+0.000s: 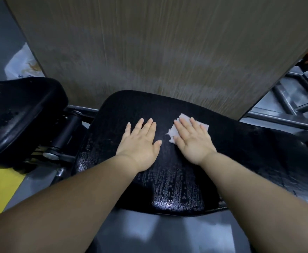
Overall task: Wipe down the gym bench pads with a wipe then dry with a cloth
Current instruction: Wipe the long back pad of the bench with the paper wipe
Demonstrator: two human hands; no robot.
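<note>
A long black bench pad (pixel 167 189) runs across the middle of the head view, its near part shiny with droplets. My right hand (pixel 193 141) lies flat on a crumpled white wipe (pixel 175 130) and presses it onto the pad; the wipe shows past the fingertips and beside the thumb. My left hand (pixel 140 143) rests flat on the pad just left of it, fingers straight, holding nothing. A second black pad (pixel 20 114), tilted, sits to the left beyond a hinge.
A tall brown panel (pixel 149 52) stands right behind the bench. Steel frame bars (pixel 286 101) cross at the right. A white plastic bag (pixel 22 64) lies on the floor at the left, and a yellow floor marking (pixel 1 189) runs near the left edge.
</note>
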